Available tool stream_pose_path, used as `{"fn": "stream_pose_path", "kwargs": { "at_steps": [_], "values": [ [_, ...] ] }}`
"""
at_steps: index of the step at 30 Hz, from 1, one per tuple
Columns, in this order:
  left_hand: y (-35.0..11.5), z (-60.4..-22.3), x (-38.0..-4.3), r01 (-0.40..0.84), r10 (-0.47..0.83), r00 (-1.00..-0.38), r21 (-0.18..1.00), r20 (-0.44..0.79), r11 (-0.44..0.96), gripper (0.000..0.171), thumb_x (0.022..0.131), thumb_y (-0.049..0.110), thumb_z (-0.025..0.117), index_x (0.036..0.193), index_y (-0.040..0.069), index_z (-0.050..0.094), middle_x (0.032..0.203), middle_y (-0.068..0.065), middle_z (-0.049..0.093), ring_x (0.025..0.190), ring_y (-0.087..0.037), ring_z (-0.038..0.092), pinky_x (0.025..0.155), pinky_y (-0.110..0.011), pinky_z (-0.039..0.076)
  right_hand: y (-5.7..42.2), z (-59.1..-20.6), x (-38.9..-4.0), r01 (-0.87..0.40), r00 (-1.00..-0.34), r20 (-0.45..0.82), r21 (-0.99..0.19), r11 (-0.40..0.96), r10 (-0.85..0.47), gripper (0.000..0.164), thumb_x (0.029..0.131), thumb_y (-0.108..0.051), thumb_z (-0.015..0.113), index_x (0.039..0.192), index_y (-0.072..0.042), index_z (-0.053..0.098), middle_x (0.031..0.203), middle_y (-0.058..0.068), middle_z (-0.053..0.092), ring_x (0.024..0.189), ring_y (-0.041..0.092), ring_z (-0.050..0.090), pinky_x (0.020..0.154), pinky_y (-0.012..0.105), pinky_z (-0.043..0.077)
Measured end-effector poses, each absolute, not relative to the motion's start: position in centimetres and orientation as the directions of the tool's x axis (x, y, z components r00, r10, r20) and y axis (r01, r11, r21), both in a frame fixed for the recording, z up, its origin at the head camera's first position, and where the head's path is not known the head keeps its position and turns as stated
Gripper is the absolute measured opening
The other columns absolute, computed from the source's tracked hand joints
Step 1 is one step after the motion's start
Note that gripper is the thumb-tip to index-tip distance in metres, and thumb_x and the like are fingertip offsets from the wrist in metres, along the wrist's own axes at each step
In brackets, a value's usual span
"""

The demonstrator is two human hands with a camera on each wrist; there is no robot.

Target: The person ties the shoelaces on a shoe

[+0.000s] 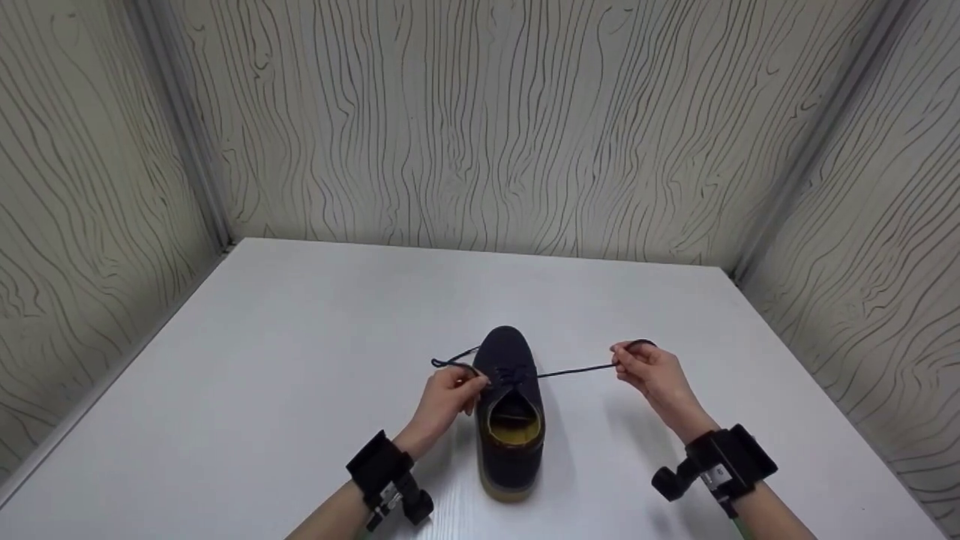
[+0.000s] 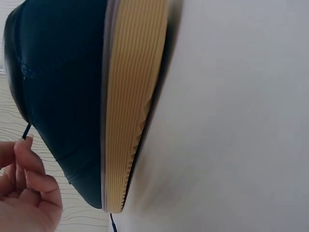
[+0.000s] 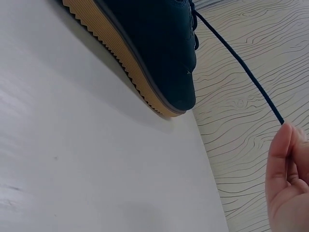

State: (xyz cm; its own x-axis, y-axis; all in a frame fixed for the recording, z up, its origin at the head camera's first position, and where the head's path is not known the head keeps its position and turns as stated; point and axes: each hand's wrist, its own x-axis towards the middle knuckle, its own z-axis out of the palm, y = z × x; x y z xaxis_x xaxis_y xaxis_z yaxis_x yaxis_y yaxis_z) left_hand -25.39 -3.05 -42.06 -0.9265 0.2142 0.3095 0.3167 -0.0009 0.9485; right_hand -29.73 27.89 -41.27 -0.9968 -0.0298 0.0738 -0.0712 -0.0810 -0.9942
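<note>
A dark navy lace-up shoe (image 1: pixel 507 461) with a tan ribbed sole (image 2: pixel 133 87) stands upright on the white table, toe pointing away from me. At the left of its laces my left hand (image 1: pixel 448 394) pinches a dark shoelace (image 2: pixel 26 130) between thumb and fingertips. A loop of that lace sticks out to the left beside the toe. Off to the right, my right hand (image 1: pixel 656 379) pinches the other shoelace end (image 1: pixel 577 370), which runs taut and nearly level from the shoe's eyelets. The tip of this lace curls up over the right fingers.
The white table (image 1: pixel 300 330) reaches back to a wood-grain patterned wall (image 1: pixel 480 135), with similar panels on both sides. Each wrist wears a black strap with a small camera mount (image 1: pixel 731 465).
</note>
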Motion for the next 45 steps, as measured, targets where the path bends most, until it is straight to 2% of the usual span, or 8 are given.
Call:
{"fn": "stream_pose_path", "kwargs": {
  "at_steps": [11,19,26,30,35,41,45],
  "values": [
    [-3.3,-42.1,-25.3,0.315,0.225,-0.926,0.949,0.304,0.015,0.014,0.087,-0.003,0.054,0.083,-0.017,0.056,0.056,-0.006,0.047,0.047,-0.012,0.042,0.046,-0.019,0.034,28.3,-41.3,-29.7,-0.046,-0.999,0.044,-0.994,-0.103,0.021,0.013,0.090,-0.001,0.054,0.098,0.008,0.057,0.085,0.009,0.060,0.074,0.014,0.057,0.069,0.023,0.047],
    [-3.5,-41.9,-25.0,0.315,0.221,-0.928,0.949,0.301,0.032,0.016,0.087,-0.003,0.054,0.079,-0.016,0.055,0.055,-0.012,0.047,0.047,-0.016,0.041,0.047,-0.019,0.032,28.8,-41.6,-29.5,-0.028,-0.998,0.021,-0.990,-0.137,0.055,0.013,0.090,-0.003,0.054,0.098,0.006,0.058,0.089,0.008,0.059,0.075,0.014,0.056,0.070,0.022,0.046],
    [-3.7,-41.9,-24.8,0.316,0.219,-0.930,0.947,0.297,0.055,0.017,0.086,-0.005,0.052,0.075,-0.019,0.053,0.055,-0.003,0.047,0.045,-0.012,0.041,0.046,-0.019,0.032,29.2,-42.1,-29.4,-0.013,-0.997,0.001,-0.986,-0.164,0.077,0.011,0.090,-0.001,0.053,0.096,0.006,0.059,0.085,0.009,0.058,0.070,0.013,0.053,0.066,0.022,0.046],
    [-3.8,-41.8,-24.7,0.320,0.215,-0.930,0.945,0.299,0.069,0.017,0.085,-0.005,0.052,0.076,-0.020,0.053,0.054,-0.006,0.047,0.044,-0.010,0.040,0.045,-0.018,0.032,29.2,-42.2,-29.2,-0.004,-0.996,-0.010,-0.986,-0.166,0.086,0.010,0.091,0.000,0.051,0.095,0.005,0.059,0.085,0.008,0.058,0.070,0.013,0.052,0.065,0.022,0.045],
    [-3.8,-41.6,-24.6,0.339,0.202,-0.927,0.936,0.315,0.096,0.017,0.085,-0.006,0.053,0.073,-0.017,0.054,0.053,-0.013,0.048,0.043,-0.010,0.040,0.046,-0.019,0.032,29.3,-42.5,-29.3,-0.032,-0.994,0.014,-0.984,-0.177,0.104,0.008,0.090,0.001,0.052,0.093,0.005,0.059,0.083,0.008,0.058,0.068,0.013,0.052,0.063,0.021,0.045],
    [-3.8,-41.5,-24.5,0.353,0.179,-0.928,0.926,0.328,0.132,0.018,0.085,-0.005,0.053,0.068,-0.007,0.057,0.051,-0.014,0.046,0.044,-0.012,0.040,0.048,-0.020,0.032,29.6,-43.2,-29.3,-0.080,-0.991,0.059,-0.979,-0.188,0.117,0.006,0.088,-0.001,0.057,0.090,0.002,0.061,0.085,0.008,0.059,0.067,0.012,0.052,0.062,0.021,0.045],
    [-3.9,-41.6,-24.4,0.353,0.169,-0.929,0.927,0.331,0.129,0.018,0.085,-0.005,0.053,0.068,-0.007,0.057,0.052,-0.016,0.047,0.044,-0.011,0.040,0.047,-0.020,0.032,29.5,-43.2,-29.4,-0.082,-0.989,0.054,-0.975,-0.204,0.140,0.006,0.088,-0.002,0.057,0.088,0.002,0.061,0.083,0.008,0.059,0.066,0.012,0.051,0.061,0.021,0.044]
  ]
}}
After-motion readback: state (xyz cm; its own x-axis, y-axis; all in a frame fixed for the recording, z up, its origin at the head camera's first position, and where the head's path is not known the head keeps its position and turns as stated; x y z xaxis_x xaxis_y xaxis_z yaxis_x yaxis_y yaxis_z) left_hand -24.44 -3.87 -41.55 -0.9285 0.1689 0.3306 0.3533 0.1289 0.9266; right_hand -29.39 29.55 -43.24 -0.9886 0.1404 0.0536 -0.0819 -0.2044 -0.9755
